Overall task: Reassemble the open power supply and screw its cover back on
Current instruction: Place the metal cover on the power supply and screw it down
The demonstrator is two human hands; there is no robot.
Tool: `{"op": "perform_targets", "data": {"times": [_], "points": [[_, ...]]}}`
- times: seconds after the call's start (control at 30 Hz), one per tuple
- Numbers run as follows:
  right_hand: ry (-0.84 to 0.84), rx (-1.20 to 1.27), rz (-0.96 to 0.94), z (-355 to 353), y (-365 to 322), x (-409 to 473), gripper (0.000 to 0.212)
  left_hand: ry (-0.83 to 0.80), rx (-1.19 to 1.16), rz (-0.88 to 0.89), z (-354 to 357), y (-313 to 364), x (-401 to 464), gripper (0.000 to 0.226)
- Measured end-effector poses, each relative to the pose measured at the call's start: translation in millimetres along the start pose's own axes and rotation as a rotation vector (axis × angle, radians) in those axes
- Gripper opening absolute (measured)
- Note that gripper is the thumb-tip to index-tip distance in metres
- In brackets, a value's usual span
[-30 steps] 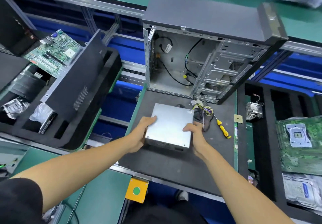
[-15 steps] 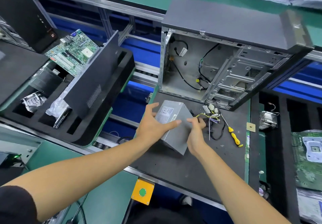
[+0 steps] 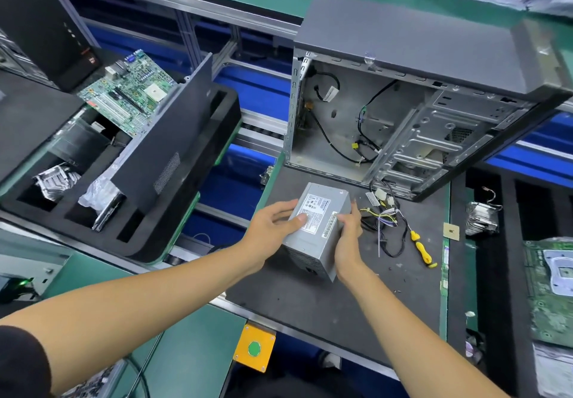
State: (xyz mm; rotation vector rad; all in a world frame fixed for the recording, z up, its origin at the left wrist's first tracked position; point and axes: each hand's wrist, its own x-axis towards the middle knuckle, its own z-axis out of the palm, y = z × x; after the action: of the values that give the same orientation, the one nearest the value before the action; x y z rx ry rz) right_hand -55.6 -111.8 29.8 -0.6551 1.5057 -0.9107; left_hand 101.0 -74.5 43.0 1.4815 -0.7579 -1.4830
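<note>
A grey metal power supply (image 3: 319, 227) with a white label on its upper face stands tilted on the black mat (image 3: 310, 298). My left hand (image 3: 273, 224) grips its left side, thumb on the label. My right hand (image 3: 348, 242) holds its right side. Its bundle of wires (image 3: 383, 221) trails to the right on the mat. A yellow-handled screwdriver (image 3: 421, 249) lies just right of the wires. Any screws are too small to make out.
An open computer case (image 3: 403, 112) stands behind the mat, its cables hanging inside. A black foam tray (image 3: 148, 242) at left holds a leaning side panel (image 3: 167, 146) and a motherboard (image 3: 130, 93). Another motherboard (image 3: 552, 289) and a heatsink (image 3: 482, 218) lie at right.
The power supply was lying flat a second ago; both hands have turned it so the labelled face shows, standing tilted on the mat. The view has shifted left.
</note>
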Motion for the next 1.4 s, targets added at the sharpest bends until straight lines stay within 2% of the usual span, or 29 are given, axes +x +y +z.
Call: {"op": "perform_targets", "data": {"times": [0.33,0.47,0.53,0.63,0.73,0.83,0.93,1.03,1.13,1.23,1.33,1.4], "points": [[-0.048,0.171,-0.001,-3,5,4,0.093,-0.010,0.026,0.063,15,-4,-3,0.036],[-0.099,0.226,-0.020,-9,8,7,0.079,-0.167,0.030,0.018,7,-4,-7,0.041],[-0.107,0.229,-0.016,-10,7,9,0.081,-0.266,0.035,-0.030,-3,0,-7,0.041],[-0.106,0.186,-0.011,-11,5,10,0.083,-0.312,-0.023,-0.079,-13,10,-6,0.041],[-0.059,0.056,0.009,-15,-1,11,0.090,-0.301,-0.039,-0.088,-13,12,-3,0.048],[0.056,-0.196,0.020,-15,-15,9,0.088,-0.288,0.008,-0.094,-9,9,-1,0.060],[0.047,-0.385,-0.056,-15,-18,-1,0.087,-0.258,0.088,-0.076,-3,2,-1,0.062],[0.118,-0.443,-0.080,-10,-14,-7,0.085,-0.183,0.228,-0.127,6,9,3,0.090],[0.127,-0.633,-0.229,-3,-3,-10,0.066,-0.058,0.302,-0.279,21,16,18,0.119],[0.214,-0.536,-0.372,-5,4,-7,0.057,0.094,0.253,-0.367,21,9,28,0.118],[0.305,-0.487,-0.411,-11,-1,2,0.040,0.021,0.266,-0.426,14,-12,28,0.119],[0.353,-0.563,-0.375,-15,-3,11,0.035,0.032,0.428,-0.472,17,-26,27,0.111]]}}
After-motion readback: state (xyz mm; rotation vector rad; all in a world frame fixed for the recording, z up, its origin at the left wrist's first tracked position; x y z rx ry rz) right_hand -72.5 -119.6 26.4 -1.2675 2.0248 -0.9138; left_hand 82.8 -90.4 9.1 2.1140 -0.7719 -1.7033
